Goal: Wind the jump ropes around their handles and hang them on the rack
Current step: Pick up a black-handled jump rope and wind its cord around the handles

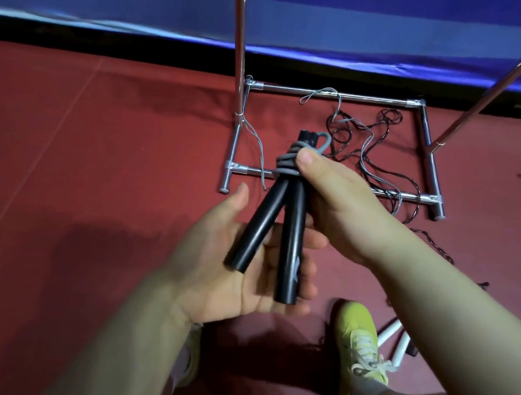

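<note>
- My right hand (336, 200) grips the pair of smooth black cylindrical jump-rope handles (277, 228) near their top, thumb pressed on the coil of thick grey rope (287, 160) wound round them, fingers curled behind.
- My left hand (229, 268) lies open, palm up, beneath the lower ends of the handles, fingers relaxed and cradling them; the two handles splay apart in a narrow V toward my palm.
- A small grey loop of the rope sticks out beside the handle tops, just above my right thumb.
- The chrome tubular metal rack (372, 98) stands on the dark red floor (44, 144) just beyond my hands; its rectangular base and two slanting uprights show, the top out of view.
- Inside the base lies a loose tangle of thin black cord and thin grey cord (369, 145), unwound, draped over the base bars.
- Beside my yellow-green laced sneaker (356, 341) lie two white tube-shaped handles (396, 339), partly hidden by my right arm.
- A blue padded barrier (360, 9) runs behind the rack.
</note>
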### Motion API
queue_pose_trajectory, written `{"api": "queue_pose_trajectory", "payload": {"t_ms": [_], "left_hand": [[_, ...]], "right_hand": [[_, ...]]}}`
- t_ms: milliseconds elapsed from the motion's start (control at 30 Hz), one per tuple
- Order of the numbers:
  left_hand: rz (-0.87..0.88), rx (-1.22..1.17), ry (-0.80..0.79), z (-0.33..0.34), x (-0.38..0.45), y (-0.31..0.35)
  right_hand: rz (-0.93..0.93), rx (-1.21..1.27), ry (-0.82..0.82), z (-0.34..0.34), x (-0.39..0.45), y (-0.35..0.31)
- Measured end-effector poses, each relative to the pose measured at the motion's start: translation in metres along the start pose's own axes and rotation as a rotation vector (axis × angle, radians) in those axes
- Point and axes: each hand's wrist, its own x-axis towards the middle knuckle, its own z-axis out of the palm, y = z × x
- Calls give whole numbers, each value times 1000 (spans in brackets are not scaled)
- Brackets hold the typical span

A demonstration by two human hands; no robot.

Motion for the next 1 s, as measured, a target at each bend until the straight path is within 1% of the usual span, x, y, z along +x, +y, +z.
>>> {"api": "queue_pose_trajectory", "payload": {"t_ms": [100, 167, 267, 400, 500, 633, 700, 733, 833, 933, 1000], "left_hand": [[7, -5, -55, 1, 1, -3], [10, 19, 0, 4, 1, -2], [32, 142, 186, 7, 2, 2], [66, 418, 455, 10, 9, -2], [96, 534, 609, 11, 17, -6], [231, 564, 750, 5, 27, -6], [322, 533, 802, 2, 31, -5], [351, 561, 830, 0, 31, -4], [359, 861, 916, -6, 27, -2], [331, 1171, 1028, -7, 23, -4], [389, 1280, 1029, -5, 24, -3]], "right_hand": [[-24, -39, -54, -3, -1, -2], [3, -92, -72, -6, -2, -5], [130, -201, -26, -13, -5, -9], [266, -409, 26, -19, -13, -5], [289, -452, 75, -21, -13, 1], [252, -614, 272, -12, -5, 8], [242, -594, 346, -8, -1, 11], [238, -552, 352, -7, 1, 12], [261, -358, 278, -3, 5, 12], [380, -200, 182, -1, -1, 6], [411, -153, 198, -2, -2, 2]]}}
